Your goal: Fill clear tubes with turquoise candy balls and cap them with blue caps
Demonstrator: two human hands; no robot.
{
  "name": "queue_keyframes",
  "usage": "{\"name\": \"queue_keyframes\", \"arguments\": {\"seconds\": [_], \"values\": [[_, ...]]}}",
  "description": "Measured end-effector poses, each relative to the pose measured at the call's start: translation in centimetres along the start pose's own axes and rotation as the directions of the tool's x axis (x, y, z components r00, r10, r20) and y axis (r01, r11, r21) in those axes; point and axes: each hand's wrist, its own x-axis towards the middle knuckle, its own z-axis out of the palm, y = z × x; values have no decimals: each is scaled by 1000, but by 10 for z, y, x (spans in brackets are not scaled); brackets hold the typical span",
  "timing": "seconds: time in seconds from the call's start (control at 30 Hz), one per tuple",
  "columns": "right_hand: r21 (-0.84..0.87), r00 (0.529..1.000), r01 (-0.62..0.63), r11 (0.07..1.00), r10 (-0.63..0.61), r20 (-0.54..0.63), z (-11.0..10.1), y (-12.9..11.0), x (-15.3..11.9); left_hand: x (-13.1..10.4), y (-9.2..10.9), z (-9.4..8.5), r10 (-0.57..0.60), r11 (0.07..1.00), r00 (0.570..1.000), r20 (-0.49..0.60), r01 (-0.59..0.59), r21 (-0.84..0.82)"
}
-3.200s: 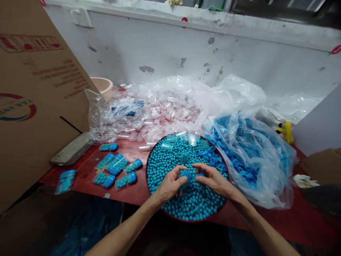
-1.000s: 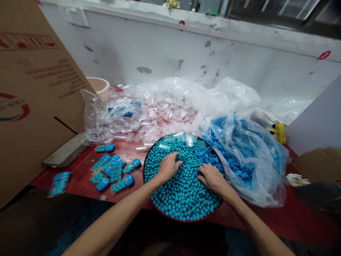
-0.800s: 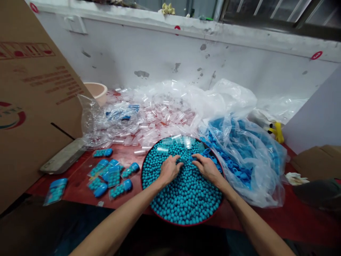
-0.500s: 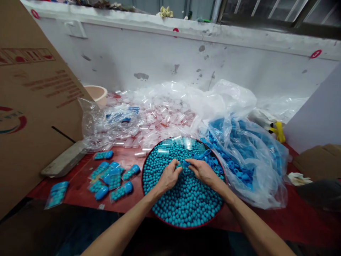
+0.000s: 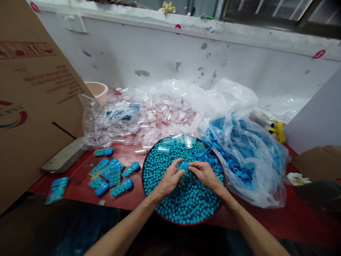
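Over a round red-rimmed tray [image 5: 145, 193] of blue-green beads [image 5: 186, 206], both hands meet on one small clear plastic container with a blue cap [image 5: 184, 165]. My left hand [image 5: 172, 177] is closed round the container, whose body is mostly hidden by the fingers. From the right, my right hand [image 5: 206, 175] pinches at the cap. Loose blue caps [image 5: 210, 159] lie at the tray's right side, and a few empty clear tubes [image 5: 163, 149] rest on the beads at its far side.
Several bead-filled containers with blue caps [image 5: 115, 176] lie on the red table [image 5: 128, 201] to the left. Behind the tray spreads a heap of clear tubes [image 5: 160, 121]. A plastic bag of blue caps [image 5: 247, 153] stands right; a cardboard box [image 5: 34, 106] rises at left.
My right fingers have shifted slightly, and the blue cap now shows more plainly between my hands. The camera view has moved a little.
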Motion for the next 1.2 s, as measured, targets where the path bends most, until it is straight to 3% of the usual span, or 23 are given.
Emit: {"name": "queue_keyframes", "arguments": {"seconds": [0.17, 0.33, 0.4, 0.53, 0.6, 0.67, 0.87, 0.93, 1.07, 1.13, 1.2], "values": [[-79, 995, 82, 994, -76, 70, 1, -1, -12, -7, -1, 6, 11, 1000, 997, -70, -10, 25], [-245, 963, 268, 932, -249, 106, -2, -4, -16, -6, -7, 11, 46, 997, 989, -139, -37, 69], [-210, 957, 280, 937, -254, 144, -6, -6, -17, -6, -6, 11, 36, 998, 991, -127, -29, 56], [155, 987, 60, 986, -81, 137, -13, -6, -16, -7, 0, 6, 2, 1000, 999, -50, -1, 14], [372, 998, -52, 927, 37, 49, -10, -6, -14, -8, 4, 4, 11, 1000, 1000, -12, -11, 13], [507, 990, -85, 858, 130, -55, -3, -6, -13, -9, 7, 4, 37, 999, 999, -2, -37, 35], [525, 938, -25, 851, 202, -283, 10, -15, -9, -13, 13, 5, 38, 999, 999, -5, -38, 27], [566, 958, -67, 822, 212, -195, 6, -17, -9, -15, 13, 4, 6, 999, 1000, -4, -6, -36], [669, 974, -226, 708, 170, 150, -9, -16, -12, -19, 10, -2, -53, 978, 999, -9, 50, -201], [694, 974, -227, 683, 147, 173, -12, -14, -13, -21, 9, -5, -50, 973, 999, 6, 51, -226], [697, 983, -184, 693, 148, 112, -11, -12, -14, -24, 9, -5, -43, 977, 998, 47, 51, -207]]}}
